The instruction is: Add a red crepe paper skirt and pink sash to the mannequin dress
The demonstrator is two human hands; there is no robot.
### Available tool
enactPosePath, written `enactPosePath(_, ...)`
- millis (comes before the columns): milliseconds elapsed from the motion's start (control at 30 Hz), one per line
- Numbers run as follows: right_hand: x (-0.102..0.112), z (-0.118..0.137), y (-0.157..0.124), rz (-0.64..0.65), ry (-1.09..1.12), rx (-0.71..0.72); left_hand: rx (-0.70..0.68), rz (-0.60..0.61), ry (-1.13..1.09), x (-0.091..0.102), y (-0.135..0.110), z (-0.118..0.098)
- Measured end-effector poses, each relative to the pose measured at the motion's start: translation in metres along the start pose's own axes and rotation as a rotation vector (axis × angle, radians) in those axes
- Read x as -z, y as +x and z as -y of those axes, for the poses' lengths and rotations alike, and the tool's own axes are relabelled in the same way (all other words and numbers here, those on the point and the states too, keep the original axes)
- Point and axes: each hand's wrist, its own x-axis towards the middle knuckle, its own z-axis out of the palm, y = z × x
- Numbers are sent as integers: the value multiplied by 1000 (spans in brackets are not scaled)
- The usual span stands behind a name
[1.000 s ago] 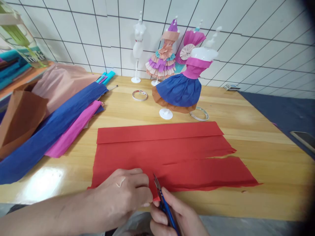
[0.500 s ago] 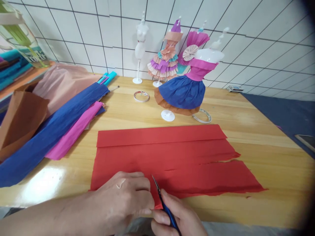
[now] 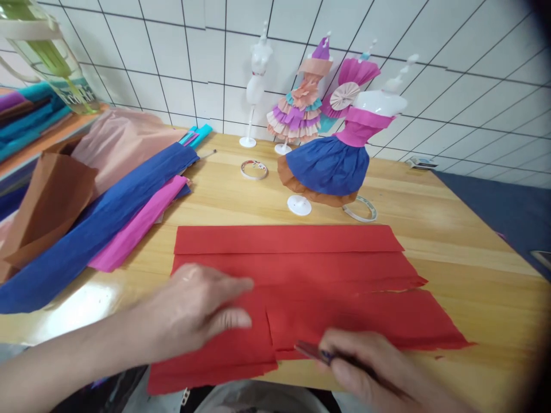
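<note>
A sheet of red crepe paper [image 3: 293, 267] lies on the table, with a folded band along its far edge. A ragged tear runs in from its right side, and a short cut opens at its near edge. My left hand [image 3: 193, 307] hovers over the left part of the paper, thumb and index finger apart, holding nothing. My right hand [image 3: 365, 367] grips slim pointed scissors [image 3: 316, 351], blurred by motion, their tips over the paper's near edge. Most of their handle is hidden in my fingers.
Blue crepe paper [image 3: 124, 198], a pink roll [image 3: 142, 229] and brown paper [image 3: 51, 201] lie at left. Behind the sheet stand a doll form in a blue-skirted dress [image 3: 331, 166], other small forms and a tape roll [image 3: 253, 170]. A bottle [image 3: 64, 69] stands far left.
My left hand has lifted off the near edge and opened. My right hand has moved right with the scissors. A cut at the near edge and the paper's left flap now show.
</note>
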Motion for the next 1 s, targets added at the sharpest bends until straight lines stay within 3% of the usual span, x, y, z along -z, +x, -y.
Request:
enactPosePath(100,13,10,14,-78,-191,86,151,-184,265,1,18,23)
enactPosePath(233,21,24,34,34,-237,193,246,-65,454,-5,42,55)
enactPosePath(400,40,33,48,47,-358,160,221,-28,468,-10,60,79)
enactPosePath(467,46,35,54,54,-436,136,216,-77,519,-5,65,80)
enactPosePath(600,50,40,66,116,-520,112,213,-287,589,1,59,51)
enactPosePath(667,50,43,72,155,-485,109,115,-218,449,-7,46,23)
enactPosePath(733,50,47,77,187,-435,87,-17,-20,318,-24,32,-5)
enactPosePath(767,49,49,81,202,-419,64,-54,20,296,-35,25,-15)
enactPosePath(900,45,60,94,312,-432,-66,-71,-47,367,-70,9,-33)
enactPosePath(1000,44,68,99,393,-458,-142,-80,-130,350,-77,5,-32)
